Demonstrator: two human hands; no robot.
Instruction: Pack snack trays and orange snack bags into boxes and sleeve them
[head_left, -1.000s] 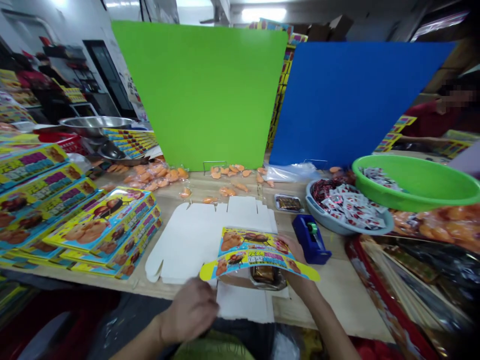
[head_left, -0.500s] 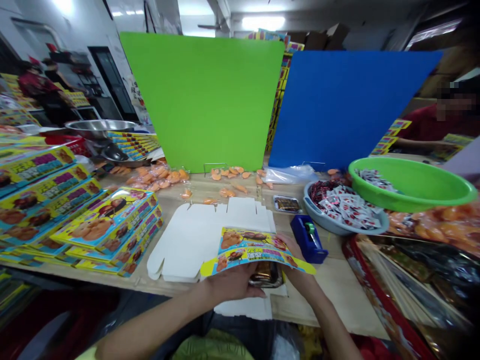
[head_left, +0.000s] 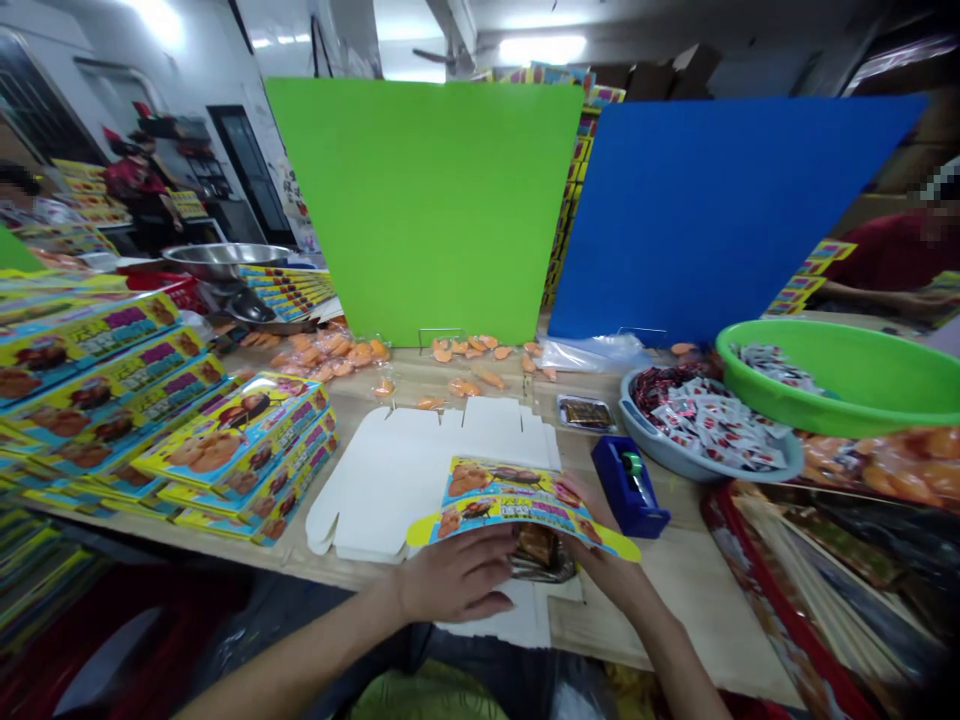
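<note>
A printed yellow-and-blue cardboard box (head_left: 510,500) stands partly folded in front of me, its near end open and its side flaps sticking out. A shallow plastic tray with dark brown contents (head_left: 538,550) shows in that opening. My right hand (head_left: 600,560) grips the box at its right side, some fingers behind the printed panel. My left hand (head_left: 459,578) is at the front left of the opening, its fingers stretched out beside the tray and holding nothing. Underneath lie white unfolded box blanks (head_left: 382,480).
Finished boxes (head_left: 232,440) are stacked at left. To the right are a blue tape dispenser (head_left: 628,485), another filled tray (head_left: 585,412), a grey-blue basin of sachets (head_left: 630,425) and a green basin (head_left: 885,400). Green (head_left: 427,210) and blue (head_left: 720,210) boards stand behind. Co-workers are in the background.
My left hand has drawn back a little to the left from the tray, showing more of it. The view has shifted slightly. My right hand still holds the box.
</note>
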